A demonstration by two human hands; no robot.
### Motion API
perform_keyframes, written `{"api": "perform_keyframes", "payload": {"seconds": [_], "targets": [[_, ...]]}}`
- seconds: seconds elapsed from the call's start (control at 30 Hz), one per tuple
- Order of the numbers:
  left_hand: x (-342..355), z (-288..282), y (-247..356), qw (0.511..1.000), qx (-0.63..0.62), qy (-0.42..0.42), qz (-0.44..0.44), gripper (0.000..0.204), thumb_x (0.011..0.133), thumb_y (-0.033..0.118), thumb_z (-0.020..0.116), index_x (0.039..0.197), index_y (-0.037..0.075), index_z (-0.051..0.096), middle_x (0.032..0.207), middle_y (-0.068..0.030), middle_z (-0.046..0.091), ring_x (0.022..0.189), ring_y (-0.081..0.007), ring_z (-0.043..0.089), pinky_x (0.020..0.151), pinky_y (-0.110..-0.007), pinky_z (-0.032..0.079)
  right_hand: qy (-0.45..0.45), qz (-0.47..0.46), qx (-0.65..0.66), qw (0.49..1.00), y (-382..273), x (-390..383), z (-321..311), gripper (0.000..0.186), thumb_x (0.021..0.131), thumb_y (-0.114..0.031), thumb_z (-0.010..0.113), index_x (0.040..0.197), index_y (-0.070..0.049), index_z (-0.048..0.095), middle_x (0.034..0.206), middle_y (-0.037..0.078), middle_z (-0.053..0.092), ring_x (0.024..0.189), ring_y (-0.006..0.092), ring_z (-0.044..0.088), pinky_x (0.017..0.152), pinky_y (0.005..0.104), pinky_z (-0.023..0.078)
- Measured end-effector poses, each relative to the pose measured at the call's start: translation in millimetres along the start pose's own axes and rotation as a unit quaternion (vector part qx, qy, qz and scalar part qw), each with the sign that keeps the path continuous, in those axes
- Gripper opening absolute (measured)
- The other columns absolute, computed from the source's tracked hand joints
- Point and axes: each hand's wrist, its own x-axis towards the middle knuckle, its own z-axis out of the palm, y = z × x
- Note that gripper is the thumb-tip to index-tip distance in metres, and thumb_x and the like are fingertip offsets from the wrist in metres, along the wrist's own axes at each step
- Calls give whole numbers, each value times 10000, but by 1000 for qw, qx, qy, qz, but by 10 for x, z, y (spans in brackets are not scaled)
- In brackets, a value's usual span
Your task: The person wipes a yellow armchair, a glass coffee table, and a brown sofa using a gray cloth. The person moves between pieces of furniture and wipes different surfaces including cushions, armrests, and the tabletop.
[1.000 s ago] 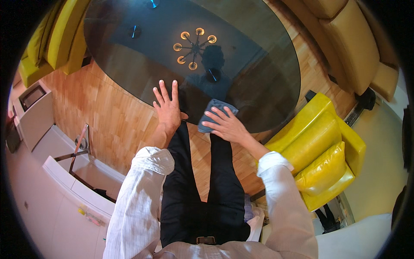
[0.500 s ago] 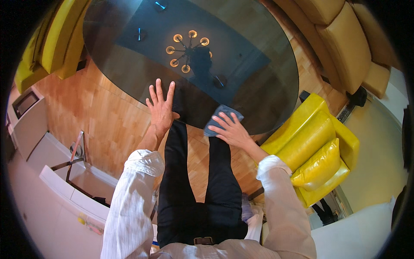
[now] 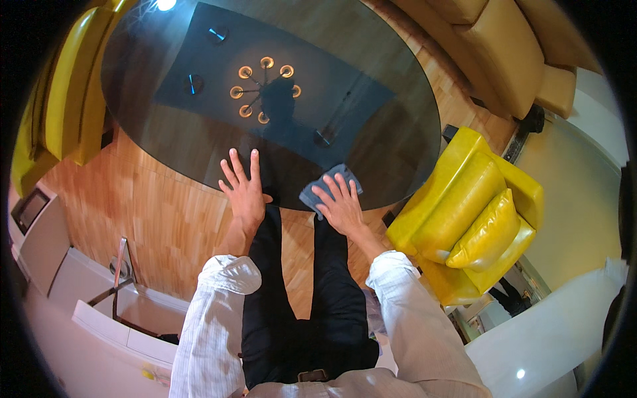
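A round dark glass table lies in front of me, its near edge curving past both hands. At that edge my right hand presses a grey-blue cloth against the glass, fingers spread over it. A corner of the cloth hangs past the rim by my thumb. To its left, my left hand rests palm down at the table's edge, holding nothing, with its fingers stretched apart and pointing over the glass. The undersides of both palms are hidden.
A yellow armchair with a cushion stands close on the right. Another yellow seat is at the far left, and a tan sofa at the far right. Wooden floor shows under the table; a white cabinet stands lower left.
My view has shifted, so the table sits lower and further left in the picture. The cloth has turned and its outline is less square under my right hand. My left hand stays spread.
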Motion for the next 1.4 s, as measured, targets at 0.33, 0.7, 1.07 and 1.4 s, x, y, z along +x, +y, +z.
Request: {"api": "perform_keyframes", "payload": {"seconds": [0.33,0.7,1.07,1.4], "targets": [[47,40,-43,1000,20,-11,5,1408,669,187,1029,1768,250,152,1814,-285,-58,1635,-597,78,1157,-810,320,204,160,0,966,53,1637,-495,589,1079,-376,624,1623,-183,503,1732,187,363,1602,469,292,1286,677,199],[52,22,-175,999,47,-14,8,1421,668,221,1040,1768,210,140,1807,-303,-48,1632,-603,72,1159,-803,332,206,255,61,943,-577,1045,48,596,1063,-366,633,1617,-179,518,1735,214,352,1608,491,269,1268,704,185],[388,-469,118,996,25,52,64,1265,706,192,1014,1729,183,268,1788,-266,161,1631,-529,199,1178,-723,343,232,245,67,939,-101,1233,-313,553,1074,-350,642,1592,-187,538,1730,183,368,1597,461,293,1280,650,219],[1501,-868,892,990,130,-50,29,1608,549,293,1106,1773,221,66,1819,-248,-85,1627,-619,47,1098,-835,404,225,255,95,935,4,1234,-378,568,1059,-351,656,1592,-195,537,1713,199,383,1590,470,299,1275,679,196]]}}
